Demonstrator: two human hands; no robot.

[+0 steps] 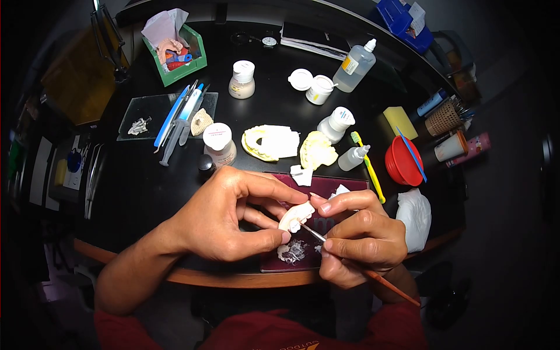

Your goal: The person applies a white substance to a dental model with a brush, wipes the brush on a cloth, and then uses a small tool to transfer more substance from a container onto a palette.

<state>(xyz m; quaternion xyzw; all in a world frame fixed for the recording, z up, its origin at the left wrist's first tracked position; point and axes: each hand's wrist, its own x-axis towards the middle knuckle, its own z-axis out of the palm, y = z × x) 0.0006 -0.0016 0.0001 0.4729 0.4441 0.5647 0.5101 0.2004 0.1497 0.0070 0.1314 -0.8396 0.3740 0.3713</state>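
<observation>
Between the thumb and fingers of my left hand (224, 213) is a small pale dental cast (295, 217) with teeth along its curve. My right hand (367, 239) grips a thin brush (385, 283) with a reddish-brown handle like a pen, and its tip touches or nearly touches the teeth. The index fingertip of that hand is close to the cast's upper end. Below them, a dark red pad (280, 265) carries a heap of whitish scrapings (291, 251). Two yellowish dental models (271, 143) lie behind my hands.
Jars (219, 146) and a dropper bottle (353, 157) stand beyond my hands. At right are a yellow toothbrush (370, 169), a red bowl (402, 163) and crumpled white tissue (413, 219). A glass slab (131, 125) with tools and a green bin (181, 64) are at left.
</observation>
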